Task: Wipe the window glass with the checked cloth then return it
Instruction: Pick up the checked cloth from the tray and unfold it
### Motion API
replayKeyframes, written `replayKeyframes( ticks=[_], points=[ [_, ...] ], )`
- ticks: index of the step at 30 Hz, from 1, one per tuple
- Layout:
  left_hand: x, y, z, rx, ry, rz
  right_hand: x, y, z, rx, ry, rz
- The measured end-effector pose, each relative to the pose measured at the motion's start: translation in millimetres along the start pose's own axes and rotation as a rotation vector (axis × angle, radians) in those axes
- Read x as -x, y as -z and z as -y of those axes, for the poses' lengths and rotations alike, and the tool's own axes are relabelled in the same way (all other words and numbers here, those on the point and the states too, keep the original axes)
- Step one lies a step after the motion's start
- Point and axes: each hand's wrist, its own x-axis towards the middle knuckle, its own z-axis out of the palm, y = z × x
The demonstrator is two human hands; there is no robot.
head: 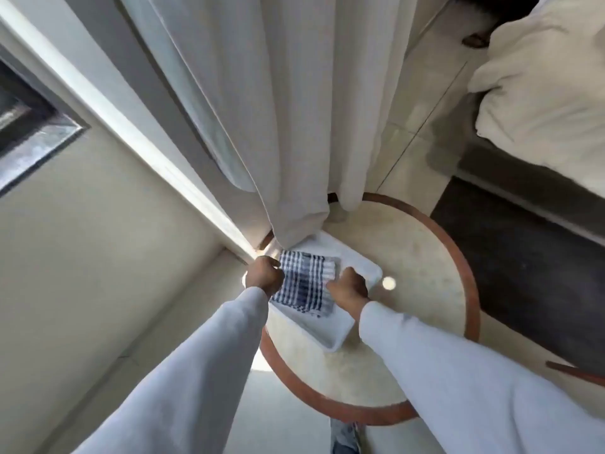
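A blue-and-white checked cloth (302, 283) lies folded in a white tray (330, 335) on a small round table (409, 257). My left hand (264, 273) is curled at the cloth's left edge, fingers closed on it. My right hand (348, 288) rests on the cloth's right edge, fingers bent down onto the fabric. The window glass (23, 139) shows at the far left in a dark frame, well away from both hands.
A white curtain (268, 119) hangs down to the table's back edge and touches the tray. A bed with white bedding (543, 99) stands at the right. A small round pale object (389, 283) sits on the table beside the tray. A cream wall fills the left.
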Motion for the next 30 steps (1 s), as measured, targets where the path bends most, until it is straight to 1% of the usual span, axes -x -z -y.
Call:
replayKeyframes(
  ticks=[3,7,9,11,13,17,20,22,26,30],
  points=[
    [-19.6,-23.7,9.5,0.005,0.055,-0.048,-19.5,-21.1,-6.2,-0.017,-0.046,-0.023],
    [-34.4,-43.0,13.4,0.076,0.068,-0.023,-32.7,-38.5,-6.2,-0.07,-0.063,-0.089],
    [-39.2,-47.8,14.7,0.059,0.071,-0.011,-39.9,-42.2,-5.9,-0.084,-0.087,-0.118],
    [-41.3,-50.0,14.4,0.051,0.037,-0.002,-46.6,-43.3,-6.8,-0.087,-0.104,-0.099],
    [-38.9,-50.4,13.6,0.092,-0.007,-0.014,-47.4,-42.2,-5.4,-0.131,-0.094,-0.06],
    [-17.0,-29.9,17.1,0.195,-0.051,-0.116,-28.7,-30.6,1.7,-0.311,0.0,-0.061],
    [10.2,7.9,26.9,0.344,-0.093,-0.168,0.8,-10.9,23.3,-0.348,0.125,-0.007],
    [27.6,45.6,32.2,0.388,-0.121,-0.217,26.3,6.5,50.6,-0.347,0.211,0.041],
    [73.0,144.9,34.9,0.488,-0.209,-0.326,95.3,43.3,133.3,-0.399,0.385,0.079],
    [128.6,254.5,42.7,0.612,-0.262,-0.425,175.3,76.5,223.1,-0.381,0.514,0.071]
  ],
)
